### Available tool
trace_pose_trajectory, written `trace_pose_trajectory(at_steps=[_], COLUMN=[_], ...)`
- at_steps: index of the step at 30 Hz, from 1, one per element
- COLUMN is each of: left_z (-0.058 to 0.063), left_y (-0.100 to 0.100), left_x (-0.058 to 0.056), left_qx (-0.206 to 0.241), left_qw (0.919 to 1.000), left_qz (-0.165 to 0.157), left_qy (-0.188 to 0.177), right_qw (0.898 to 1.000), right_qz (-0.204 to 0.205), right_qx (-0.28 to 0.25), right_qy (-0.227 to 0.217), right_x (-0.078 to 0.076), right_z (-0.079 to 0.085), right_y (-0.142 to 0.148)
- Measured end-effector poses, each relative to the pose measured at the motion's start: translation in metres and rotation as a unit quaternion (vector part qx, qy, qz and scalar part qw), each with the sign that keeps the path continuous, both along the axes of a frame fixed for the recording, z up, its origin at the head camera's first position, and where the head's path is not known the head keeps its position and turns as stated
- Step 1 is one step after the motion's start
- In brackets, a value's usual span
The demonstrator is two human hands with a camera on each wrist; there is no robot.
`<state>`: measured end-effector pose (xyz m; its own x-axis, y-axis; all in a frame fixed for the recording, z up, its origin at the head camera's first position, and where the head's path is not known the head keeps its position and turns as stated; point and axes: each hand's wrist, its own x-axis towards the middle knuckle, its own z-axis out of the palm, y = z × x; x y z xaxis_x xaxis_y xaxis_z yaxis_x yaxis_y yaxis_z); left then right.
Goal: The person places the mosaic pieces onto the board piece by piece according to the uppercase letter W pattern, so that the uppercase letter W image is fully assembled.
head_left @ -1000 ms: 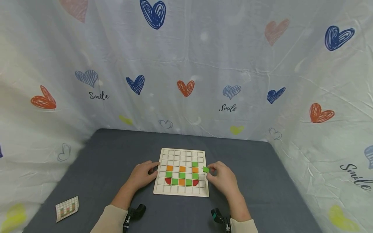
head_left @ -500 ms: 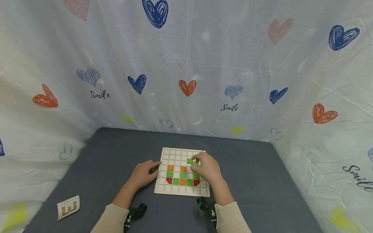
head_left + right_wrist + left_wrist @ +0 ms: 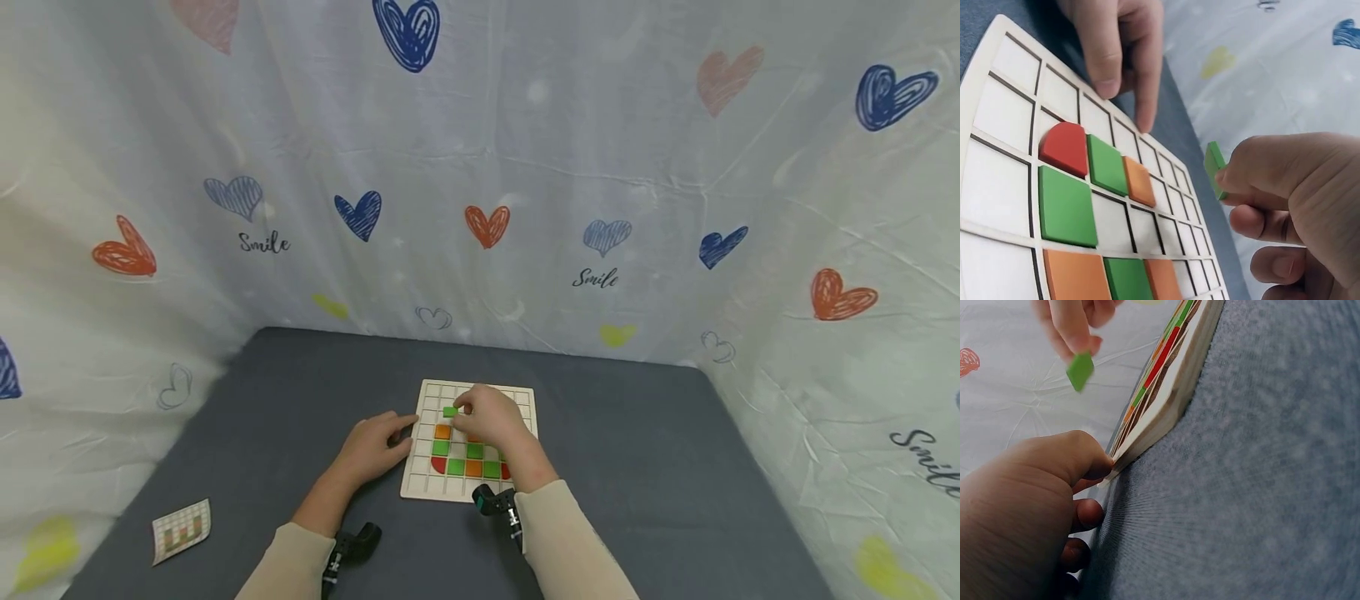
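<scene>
A pale wooden grid board (image 3: 416,485) lies on the dark tabletop. Its cells hold several green, orange and red tiles; among them are a rounded red tile (image 3: 1065,150) and an orange tile (image 3: 1139,181). My right hand (image 3: 491,417) pinches a loose green square tile (image 3: 449,412) between thumb and forefinger, above the left part of the board. In the right wrist view that tile is off the surface. The thumb and forefinger of my left hand (image 3: 371,450) touch the board's left edge. My right hand hides tiles on the board's right side in the head view.
On the left of the table lies a small curled card (image 3: 182,531) printed with a coloured grid pattern. A white curtain (image 3: 420,275) with hearts and the word Smile hangs behind and around the dark table (image 3: 637,467).
My right hand has carried the green tile from beyond the board's right edge, leftward across the board, to its left part. My left hand stays at the left edge.
</scene>
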<state>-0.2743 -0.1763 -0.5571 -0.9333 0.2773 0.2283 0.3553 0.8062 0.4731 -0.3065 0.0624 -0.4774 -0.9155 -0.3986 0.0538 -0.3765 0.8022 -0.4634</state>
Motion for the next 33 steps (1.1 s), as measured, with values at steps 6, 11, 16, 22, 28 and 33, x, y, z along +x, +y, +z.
trace_pose_trajectory(at_steps=[6,11,16,22,28,33], left_z=[0.001,0.002,0.003,0.003,0.0,-0.003], left_y=[0.002,0.003,0.007,0.01,0.012,0.009], left_x=[0.001,0.003,0.005,0.006,0.007,0.002], left_qx=[0.001,-0.003,-0.005,0.0,0.014,0.012], left_qw=[0.9999,1.0,0.9999,0.9997,0.9985,0.9992], left_qz=[-0.006,0.0,-0.003,-0.011,-0.022,-0.024], left_qy=[0.009,0.005,0.009,0.021,0.049,0.03], right_qw=[0.999,0.998,0.997,0.996,0.995,0.995], right_qz=[-0.009,-0.016,-0.025,-0.042,-0.038,-0.016], right_qx=[0.024,0.045,0.057,0.08,0.091,0.091], right_qy=[-0.025,-0.04,-0.041,-0.027,-0.029,-0.047], right_x=[-0.008,-0.01,-0.01,-0.012,-0.012,-0.012], right_z=[-0.008,-0.012,-0.016,-0.019,-0.015,-0.011], right_y=[-0.01,-0.015,-0.017,-0.016,-0.014,-0.005])
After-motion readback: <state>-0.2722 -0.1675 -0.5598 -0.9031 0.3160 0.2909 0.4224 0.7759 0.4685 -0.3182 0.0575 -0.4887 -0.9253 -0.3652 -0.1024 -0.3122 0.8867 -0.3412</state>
